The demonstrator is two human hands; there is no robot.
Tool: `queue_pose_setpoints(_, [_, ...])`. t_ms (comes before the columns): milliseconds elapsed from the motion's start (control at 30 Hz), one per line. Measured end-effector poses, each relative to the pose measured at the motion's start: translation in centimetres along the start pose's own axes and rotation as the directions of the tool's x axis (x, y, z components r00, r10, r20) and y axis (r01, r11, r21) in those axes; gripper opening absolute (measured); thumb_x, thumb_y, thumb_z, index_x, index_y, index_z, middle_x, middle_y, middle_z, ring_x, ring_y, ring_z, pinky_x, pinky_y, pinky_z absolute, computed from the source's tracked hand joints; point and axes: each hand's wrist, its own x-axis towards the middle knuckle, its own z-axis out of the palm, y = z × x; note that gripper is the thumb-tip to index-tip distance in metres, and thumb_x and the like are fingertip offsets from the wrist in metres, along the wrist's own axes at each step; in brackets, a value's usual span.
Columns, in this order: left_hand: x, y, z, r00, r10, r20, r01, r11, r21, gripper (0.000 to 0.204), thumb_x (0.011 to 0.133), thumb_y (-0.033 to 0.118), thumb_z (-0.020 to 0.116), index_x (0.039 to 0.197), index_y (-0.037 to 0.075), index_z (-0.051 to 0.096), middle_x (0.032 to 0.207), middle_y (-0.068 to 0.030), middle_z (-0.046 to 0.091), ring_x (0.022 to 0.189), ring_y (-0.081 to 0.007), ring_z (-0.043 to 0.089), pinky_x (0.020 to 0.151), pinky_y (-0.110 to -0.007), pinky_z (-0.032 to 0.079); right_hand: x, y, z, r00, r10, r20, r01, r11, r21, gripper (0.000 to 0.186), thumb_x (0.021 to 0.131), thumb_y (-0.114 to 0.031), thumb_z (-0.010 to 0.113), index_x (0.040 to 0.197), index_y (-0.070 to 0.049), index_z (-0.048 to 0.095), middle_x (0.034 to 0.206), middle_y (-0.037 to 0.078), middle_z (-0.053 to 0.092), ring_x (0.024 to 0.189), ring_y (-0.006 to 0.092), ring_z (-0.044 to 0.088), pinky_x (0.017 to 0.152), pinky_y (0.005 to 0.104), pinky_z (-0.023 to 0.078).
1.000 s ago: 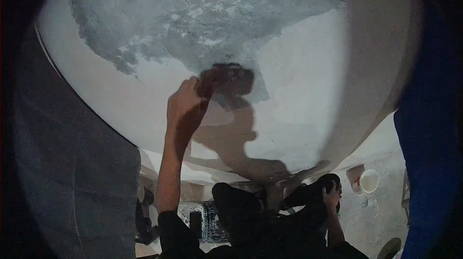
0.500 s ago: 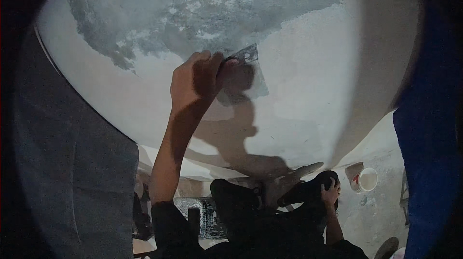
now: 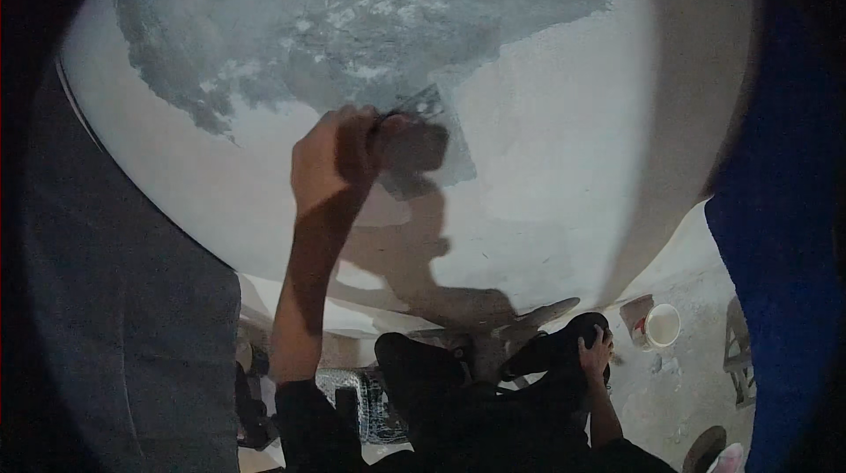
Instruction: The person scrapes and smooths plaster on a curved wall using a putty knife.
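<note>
My left hand [image 3: 330, 156] is raised to the pale wall, its fingers wrapped round the handle of a putty knife [image 3: 429, 104]. The flat blade lies against the wall just below a large, uneven grey patch [image 3: 370, 23] of what looks like filler. A smaller grey smear [image 3: 458, 156] spreads beneath the blade, partly under the shadow of my hand. Down at the lower right, my right hand [image 3: 597, 352] rests on my dark-clothed knee, fingers spread, with no tool in it.
A white bucket [image 3: 662, 327] stands on the grey floor right of my knee. Left of my legs is a patterned, box-like thing [image 3: 379, 407], partly hidden. A dark grey panel [image 3: 132, 297] borders the left, a blue one [image 3: 784, 253] the right.
My left hand and the putty knife have moved left and slightly down along the wall. The view has shifted a little. My right hand stays on the knee.
</note>
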Motion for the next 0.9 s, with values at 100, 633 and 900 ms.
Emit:
queue_pose_setpoints(100, [0.2, 0.3, 0.9, 0.999, 0.039, -0.031, -0.037, 0.998, 0.058, 0.032, 0.089, 0.037, 0.053, 0.082, 0.008, 0.064, 0.078, -0.0116, 0.063, 0.076, -0.0272, 0.063, 0.066, -0.038, 0.051, -0.1, -1.2, 0.1, 0.999, 0.022, 0.032, -0.022, 1.0, 0.01, 0.063, 0.076, -0.041, 0.065, 0.13, -0.022, 0.04, 0.139, 0.02, 0.031, 0.123, 0.0458, 0.034, 0.097, 0.0598, 0.031])
queue_pose_setpoints(633, [-4.9, -5.8, 5.8, 0.944, -0.296, 0.147, 0.316, 0.678, -0.663, 0.038, 0.092, 0.036, 0.053, 0.077, 0.001, 0.058, 0.061, -0.004, 0.048, 0.06, -0.0115, 0.05, 0.055, -0.029, 0.041, -0.5, 1.5, 0.2, 0.997, -0.045, -0.067, 0.047, 0.998, 0.039, 0.064, 0.076, -0.044, 0.064, 0.131, -0.018, 0.041, 0.14, 0.02, 0.028, 0.124, 0.0443, 0.031, 0.096, 0.0618, 0.027])
queue_pose_setpoints(900, [-32.0, -0.5, 21.4, 0.579, -0.242, 0.779, 0.523, -0.622, -0.582, 0.032, 0.092, 0.032, 0.047, 0.093, 0.002, 0.056, 0.088, -0.011, 0.06, 0.082, -0.0235, 0.061, 0.065, -0.035, 0.052, -2.9, -11.1, -3.9, 0.557, -0.64, 0.528, 0.422, 0.767, 0.484, 0.06, 0.083, -0.037, 0.064, 0.131, -0.008, 0.041, 0.111, 0.016, 0.058, 0.109, 0.0308, 0.054, 0.093, 0.0459, 0.041])
